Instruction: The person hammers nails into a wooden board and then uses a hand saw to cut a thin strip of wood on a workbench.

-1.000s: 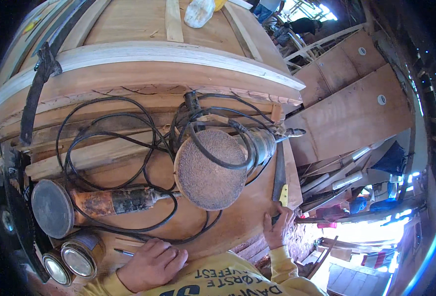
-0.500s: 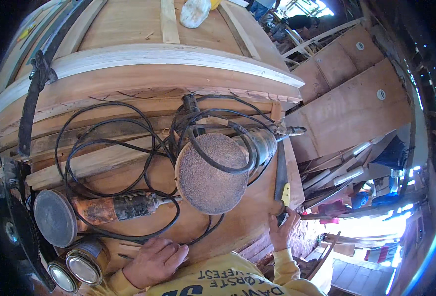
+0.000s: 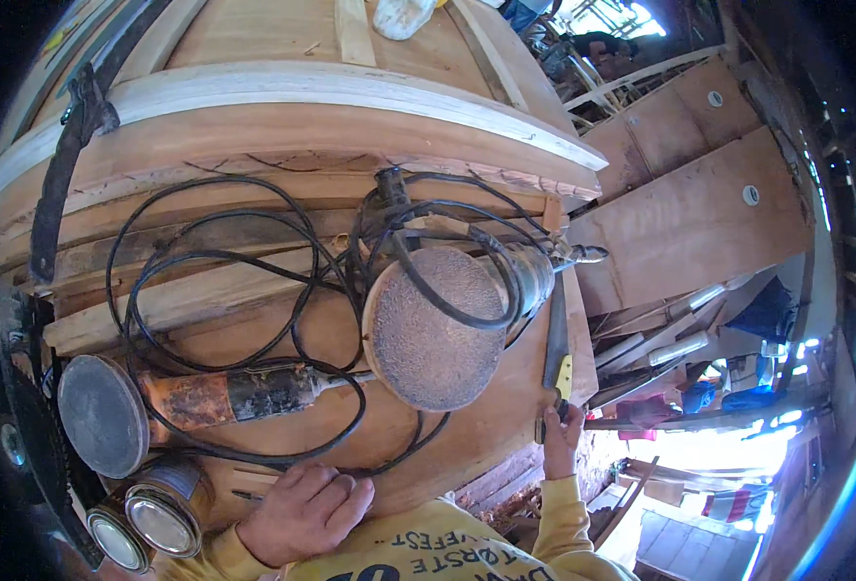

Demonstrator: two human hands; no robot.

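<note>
My right hand (image 3: 563, 443) is at the right edge of the workbench, its fingers closed round the dark end of a handsaw's yellow-and-black handle (image 3: 565, 376). The saw's grey blade (image 3: 556, 324) points away from me. My left hand (image 3: 304, 515) rests at the near edge with its fingers curled under; anything in them is hidden. Beside it lies a short dark stick (image 3: 246, 495). Ahead are a large power sander with a round, rough disc (image 3: 438, 329) facing up and a smaller orange-and-black sander (image 3: 225, 399) with a grey disc (image 3: 104, 416).
Black cables (image 3: 302, 281) loop across the bench (image 3: 491, 426). Two round tins (image 3: 162, 518) stand at the near left, by a dark toothed blade (image 3: 21, 436). A wooden panel frame (image 3: 283, 92) spans the back. Brown boards (image 3: 689, 232) lean at the right.
The whole view has shifted slightly, so the bench and tools sit a little differently. My right hand's fingers look more closed round the handsaw's handle. My left hand stays by the near edge.
</note>
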